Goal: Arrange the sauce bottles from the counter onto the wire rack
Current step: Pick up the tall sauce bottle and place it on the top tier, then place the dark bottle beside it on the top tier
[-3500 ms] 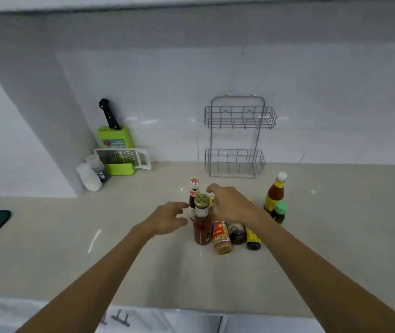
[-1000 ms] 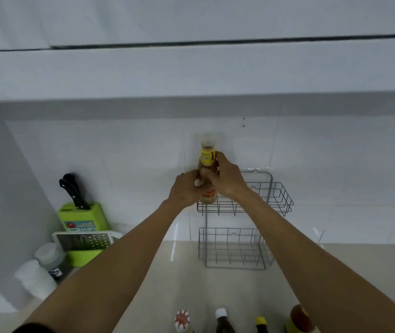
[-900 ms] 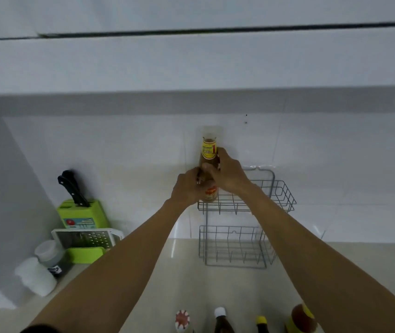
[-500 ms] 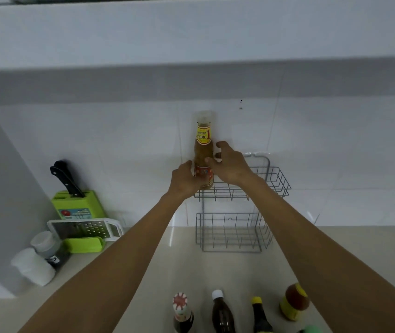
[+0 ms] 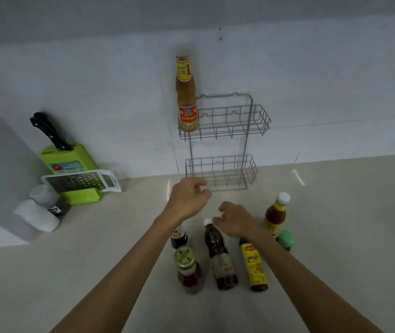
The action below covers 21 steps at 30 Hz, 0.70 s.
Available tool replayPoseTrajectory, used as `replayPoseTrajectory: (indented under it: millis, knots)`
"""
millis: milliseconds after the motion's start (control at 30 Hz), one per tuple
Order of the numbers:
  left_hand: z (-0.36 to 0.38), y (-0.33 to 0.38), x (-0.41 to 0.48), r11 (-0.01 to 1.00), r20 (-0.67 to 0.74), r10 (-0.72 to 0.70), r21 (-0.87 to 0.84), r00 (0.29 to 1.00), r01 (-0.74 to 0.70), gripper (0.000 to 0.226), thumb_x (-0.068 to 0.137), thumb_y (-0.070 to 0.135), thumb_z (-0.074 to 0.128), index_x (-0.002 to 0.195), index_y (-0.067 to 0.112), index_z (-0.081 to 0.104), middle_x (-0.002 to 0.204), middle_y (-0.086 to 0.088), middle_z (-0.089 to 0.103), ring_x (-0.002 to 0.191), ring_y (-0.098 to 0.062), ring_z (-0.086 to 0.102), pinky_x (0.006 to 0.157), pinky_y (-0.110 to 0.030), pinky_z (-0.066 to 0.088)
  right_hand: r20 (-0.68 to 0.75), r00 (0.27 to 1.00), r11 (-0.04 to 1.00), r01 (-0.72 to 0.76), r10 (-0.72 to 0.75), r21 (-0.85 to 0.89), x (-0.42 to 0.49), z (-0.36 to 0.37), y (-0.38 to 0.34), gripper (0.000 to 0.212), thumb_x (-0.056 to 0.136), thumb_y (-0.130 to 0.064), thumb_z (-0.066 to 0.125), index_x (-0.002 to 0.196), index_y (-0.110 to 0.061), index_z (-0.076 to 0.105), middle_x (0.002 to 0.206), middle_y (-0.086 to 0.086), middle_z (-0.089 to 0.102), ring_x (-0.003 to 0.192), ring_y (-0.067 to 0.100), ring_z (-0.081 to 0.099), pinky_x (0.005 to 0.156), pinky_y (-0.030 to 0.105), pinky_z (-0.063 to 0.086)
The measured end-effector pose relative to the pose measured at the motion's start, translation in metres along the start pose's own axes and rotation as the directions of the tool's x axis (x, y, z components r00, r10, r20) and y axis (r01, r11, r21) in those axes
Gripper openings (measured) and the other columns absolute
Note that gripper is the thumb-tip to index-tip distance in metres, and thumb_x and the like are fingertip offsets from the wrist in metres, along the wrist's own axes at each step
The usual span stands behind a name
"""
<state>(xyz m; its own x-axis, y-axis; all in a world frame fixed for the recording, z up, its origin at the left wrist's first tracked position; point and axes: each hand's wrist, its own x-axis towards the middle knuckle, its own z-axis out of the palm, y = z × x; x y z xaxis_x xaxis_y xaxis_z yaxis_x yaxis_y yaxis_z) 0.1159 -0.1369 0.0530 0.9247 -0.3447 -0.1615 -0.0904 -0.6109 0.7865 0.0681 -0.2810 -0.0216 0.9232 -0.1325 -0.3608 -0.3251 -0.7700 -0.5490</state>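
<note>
A tall tan sauce bottle (image 5: 186, 92) stands upright at the left end of the wire rack's (image 5: 247, 121) upper basket; the lower basket holds nothing. Several bottles stand on the counter: a gold-capped red one (image 5: 188, 270), a dark one with a white cap (image 5: 219, 255), a yellow-labelled one (image 5: 254, 267), an orange one with a white cap (image 5: 276, 213), a green-capped one (image 5: 285, 239) and one part-hidden under my left wrist (image 5: 178, 237). My left hand (image 5: 188, 198) hovers empty above them. My right hand (image 5: 236, 221) is open, fingertips at the dark bottle's cap.
A green knife block (image 5: 67, 162) with a black-handled knife and a white grater (image 5: 82, 181) leaning on it stand at the back left. Two white containers (image 5: 39, 212) sit beside them against a grey side wall. The rack hangs on the tiled back wall.
Both hands let go of the tan bottle, which now stands in the upper basket. They came down to the bottles on the counter, and the view tilted down.
</note>
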Motion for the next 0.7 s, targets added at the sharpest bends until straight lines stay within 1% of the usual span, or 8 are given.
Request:
replayPoseTrajectory:
  millis: [100, 200, 267, 333, 400, 467, 533, 700]
  knots:
    - [0.012, -0.007, -0.007, 0.999, 0.125, -0.008, -0.039, 0.992, 0.013, 0.038, 0.090, 0.027, 0.065, 0.126, 0.017, 0.065, 0.130, 0.000, 0.065, 0.118, -0.015, 0.061, 0.107, -0.030, 0.046, 0.107, 0.994, 0.976, 0.031, -0.007, -0.216, -0.017, 0.032, 0.008, 0.042, 0.097, -0.046, 0.049, 0.117, -0.009, 0.047, 0.097, 0.007, 0.056, 0.100, 0.031, 0.059, 0.076, 0.038, 0.043]
    - [0.016, -0.012, -0.010, 0.998, 0.217, -0.016, -0.061, 0.976, 0.030, 0.034, 0.089, 0.027, 0.066, 0.122, 0.017, 0.067, 0.123, -0.002, 0.067, 0.115, -0.017, 0.063, 0.104, -0.039, 0.050, 0.061, 0.996, 0.975, -0.042, 0.057, -0.220, -0.024, 0.062, 0.013, 0.057, 0.087, -0.052, 0.060, 0.121, -0.008, 0.048, 0.111, 0.009, 0.058, 0.102, 0.029, 0.059, 0.074, 0.036, 0.042]
    - [0.014, -0.015, -0.012, 0.998, 0.249, -0.009, -0.063, 0.968, 0.026, 0.032, 0.089, 0.027, 0.066, 0.120, 0.017, 0.068, 0.120, -0.002, 0.067, 0.114, -0.016, 0.063, 0.103, -0.040, 0.051, 0.029, 0.997, 0.988, -0.073, 0.078, -0.136, -0.022, 0.070, 0.016, 0.052, 0.083, -0.050, 0.064, 0.112, -0.008, 0.052, 0.108, 0.009, 0.060, 0.097, 0.027, 0.061, 0.070, 0.033, 0.043]
    - [0.011, -0.019, -0.014, 0.997, 0.261, -0.004, -0.075, 0.965, 0.025, 0.033, 0.089, 0.028, 0.066, 0.120, 0.017, 0.068, 0.117, -0.002, 0.068, 0.112, -0.016, 0.064, 0.102, -0.041, 0.052, 0.039, 0.997, 0.997, -0.066, 0.067, -0.031, -0.021, 0.062, 0.017, 0.033, 0.083, -0.041, 0.066, 0.092, -0.012, 0.053, 0.087, 0.004, 0.058, 0.076, 0.020, 0.058, 0.059, 0.029, 0.041]
    - [0.007, -0.022, -0.018, 0.996, 0.260, -0.002, -0.081, 0.966, 0.024, 0.032, 0.090, 0.027, 0.066, 0.120, 0.016, 0.067, 0.115, -0.002, 0.070, 0.110, -0.015, 0.065, 0.101, -0.040, 0.053, 0.052, 0.997, 0.990, -0.055, 0.049, 0.127, -0.022, 0.049, 0.018, 0.028, 0.081, -0.036, 0.070, 0.079, -0.013, 0.054, 0.075, 0.002, 0.058, 0.062, 0.013, 0.053, 0.052, 0.026, 0.040]
    - [0.002, -0.024, -0.022, 0.996, 0.255, 0.015, -0.090, 0.967, 0.008, 0.032, 0.090, 0.027, 0.066, 0.120, 0.016, 0.068, 0.114, 0.000, 0.071, 0.110, -0.012, 0.066, 0.102, -0.039, 0.052, 0.002, 0.999, 0.965, -0.043, 0.044, 0.260, -0.025, 0.032, 0.019, 0.032, 0.075, -0.039, 0.075, 0.088, -0.012, 0.064, 0.082, 0.001, 0.068, 0.070, 0.012, 0.062, 0.059, 0.025, 0.049]
    - [-0.003, -0.022, -0.026, 0.995, 0.245, 0.030, -0.103, 0.969, -0.005, 0.034, 0.090, 0.028, 0.066, 0.122, 0.017, 0.067, 0.115, 0.001, 0.071, 0.110, -0.011, 0.065, 0.103, -0.037, 0.051, -0.072, 0.996, 0.911, -0.016, 0.050, 0.412, -0.030, 0.011, 0.017, 0.040, 0.069, -0.040, 0.079, 0.101, -0.020, 0.067, 0.091, -0.002, 0.072, 0.082, 0.013, 0.068, 0.073, 0.033, 0.058]
    - [-0.006, -0.014, -0.029, 0.993, 0.294, 0.053, -0.114, 0.954, -0.020, 0.045, 0.087, 0.034, 0.070, 0.127, 0.015, 0.064, 0.118, 0.000, 0.071, 0.110, -0.011, 0.066, 0.099, -0.031, 0.052, -0.162, 0.985, 0.669, 0.162, -0.063, 0.725, -0.044, -0.054, -0.011, 0.037, 0.081, -0.013, 0.077, 0.116, -0.016, 0.064, 0.103, 0.007, 0.073, 0.093, 0.022, 0.072, 0.082, 0.046, 0.060]
